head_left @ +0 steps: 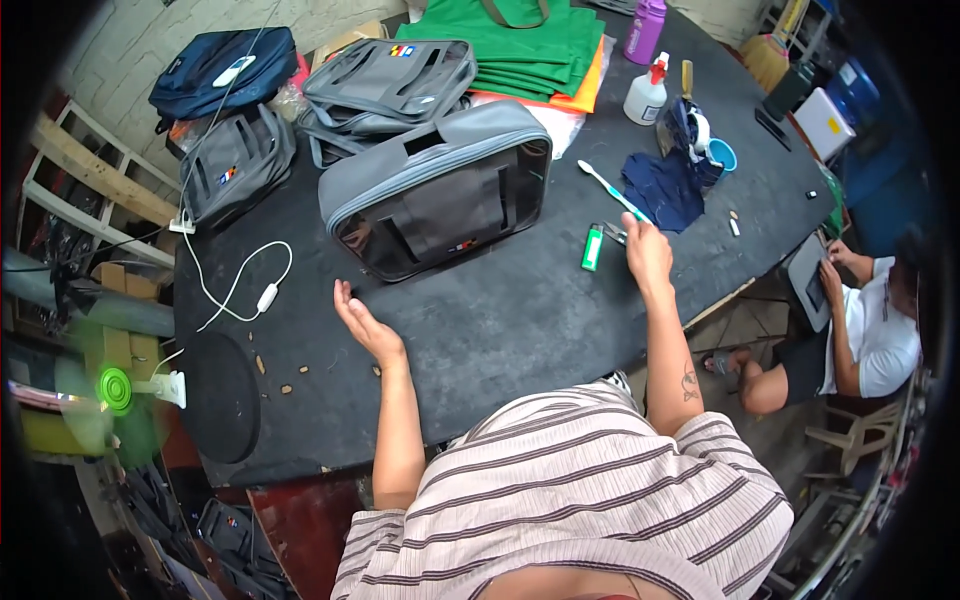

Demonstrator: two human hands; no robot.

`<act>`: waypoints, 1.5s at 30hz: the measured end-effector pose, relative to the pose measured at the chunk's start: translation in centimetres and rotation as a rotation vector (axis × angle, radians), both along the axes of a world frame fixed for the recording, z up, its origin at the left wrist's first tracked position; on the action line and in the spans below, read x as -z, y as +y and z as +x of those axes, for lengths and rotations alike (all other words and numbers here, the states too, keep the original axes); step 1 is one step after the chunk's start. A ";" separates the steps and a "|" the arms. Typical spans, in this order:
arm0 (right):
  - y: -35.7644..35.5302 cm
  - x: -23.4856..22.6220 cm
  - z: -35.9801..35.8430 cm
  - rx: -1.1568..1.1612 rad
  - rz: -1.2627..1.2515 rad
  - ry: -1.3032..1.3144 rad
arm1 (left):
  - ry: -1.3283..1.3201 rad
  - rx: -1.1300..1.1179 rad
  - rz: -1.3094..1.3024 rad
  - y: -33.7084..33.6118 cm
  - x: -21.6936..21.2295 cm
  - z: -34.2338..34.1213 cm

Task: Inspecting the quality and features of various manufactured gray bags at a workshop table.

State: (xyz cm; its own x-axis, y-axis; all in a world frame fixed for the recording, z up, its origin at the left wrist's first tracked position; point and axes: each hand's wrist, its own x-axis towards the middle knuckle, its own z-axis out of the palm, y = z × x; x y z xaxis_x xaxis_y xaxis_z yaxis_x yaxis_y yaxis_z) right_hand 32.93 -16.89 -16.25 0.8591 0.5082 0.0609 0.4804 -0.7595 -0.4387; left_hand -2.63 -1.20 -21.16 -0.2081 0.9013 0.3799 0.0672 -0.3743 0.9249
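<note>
My left hand (362,321) rests open on the dark table (500,320), palm up, just in front of a grey bag (437,187) with a clear window side. My right hand (646,250) lies farther right on the table, fingers closed on a small metal tool (615,234) beside a green lighter (592,247). A white and teal toothbrush (612,190) lies just beyond the right hand. A dark blue cloth (665,187) sits past it.
More grey bags (390,80) and a navy bag (222,68) lie at the back left, green folded fabric (520,45) at the back. A white spray bottle (647,93) and purple bottle (645,28) stand nearby. A white cable (240,280) crosses the table's left. Another person (860,330) sits at right.
</note>
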 end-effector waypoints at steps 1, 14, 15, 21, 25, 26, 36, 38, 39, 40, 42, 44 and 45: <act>0.4 -0.2 -0.4 -0.018 -0.087 0.051 | 0.037 0.000 0.002 0.0 -0.2 0.0; 3.9 3.5 -8.1 -0.527 0.535 0.001 | 0.094 0.003 -0.034 -0.4 -0.5 0.1; 4.3 3.5 -8.6 -0.563 0.590 -0.020 | 0.099 0.012 -0.041 -0.3 -0.5 0.2; 7.2 2.5 -11.4 -0.550 0.392 -0.102 | 0.209 0.002 0.077 -1.0 -1.2 0.7; 8.2 3.9 -11.4 -0.535 0.441 -0.166 | 0.129 -0.004 0.111 -1.9 -1.4 2.4; 8.3 4.1 -11.3 -0.514 0.470 -0.155 | 0.099 0.010 0.117 -2.0 -1.5 2.8; 9.0 3.8 -9.9 -0.503 0.534 -0.172 | 0.042 0.073 0.044 -2.7 -1.9 5.4; 9.1 3.9 -9.3 -0.497 0.546 -0.147 | 0.124 0.061 0.034 -3.3 -2.1 5.4; 9.1 3.9 -9.1 -0.509 0.549 -0.155 | 0.126 0.064 0.034 -3.7 -2.2 5.6; 9.1 3.8 -9.0 -0.522 0.552 -0.163 | 0.147 0.051 0.027 -4.1 -2.5 5.8; 9.2 4.1 -8.8 -0.507 0.567 -0.158 | 0.170 0.039 0.021 -4.7 -2.8 5.9; 9.3 4.3 -8.7 -0.494 0.581 -0.154 | 0.196 0.053 0.014 -5.1 -2.8 6.0; 9.3 4.3 -8.6 -0.501 0.590 -0.154 | 0.198 0.053 0.015 -5.3 -2.8 6.0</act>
State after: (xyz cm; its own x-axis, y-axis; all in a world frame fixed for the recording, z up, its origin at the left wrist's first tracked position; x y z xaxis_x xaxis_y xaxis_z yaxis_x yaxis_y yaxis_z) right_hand 24.31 -7.61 -20.51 0.4968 0.6789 0.5406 0.7916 -0.0991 -0.6030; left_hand 3.40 -6.50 -18.39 -0.0802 0.9030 0.4221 0.2266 -0.3958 0.8899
